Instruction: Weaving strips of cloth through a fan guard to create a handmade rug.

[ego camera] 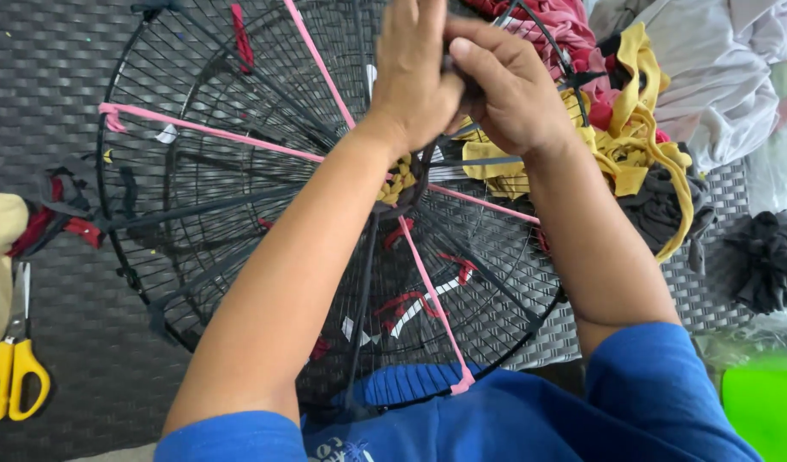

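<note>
We see both hands pressed close together at twelve o'clock over a round black wire fan guard (239,197). The left hand (415,68) is curled with its fingers bunched, the right hand (505,90) closed beside it with the thumb laid across; between them they pinch a dark strip of cloth (453,64), though most of it is hidden by the fingers, so we cannot tell how it runs.

The guard lies flat in the middle of the view on a dark woven mat (77,359), its near rim touching the blue shirt (530,419) at six o'clock. We judge it light but stiff: thin radial wires on a heavier ring, springy rather than fragile, best taken at the rim or the hub, since single wires would bend. Pink cloth strips (214,134) are stretched across it like spokes, with knots at the rim, and red scraps (239,38) are tied here and there. A yellow knotted braid (399,178) sits at the hub, just beside the left wrist.

The strips look like soft, stretchy jersey; we would expect them to grip well and not slip, and to be pulled by the ends.

At two o'clock lies a heap of yellow, red and white fabric (642,111); a black bundle (770,257) lies at three o'clock. Yellow-handled scissors (13,372) rest at eight o'clock, well apart from the hands, and a green container (766,406) shows at four o'clock.
</note>
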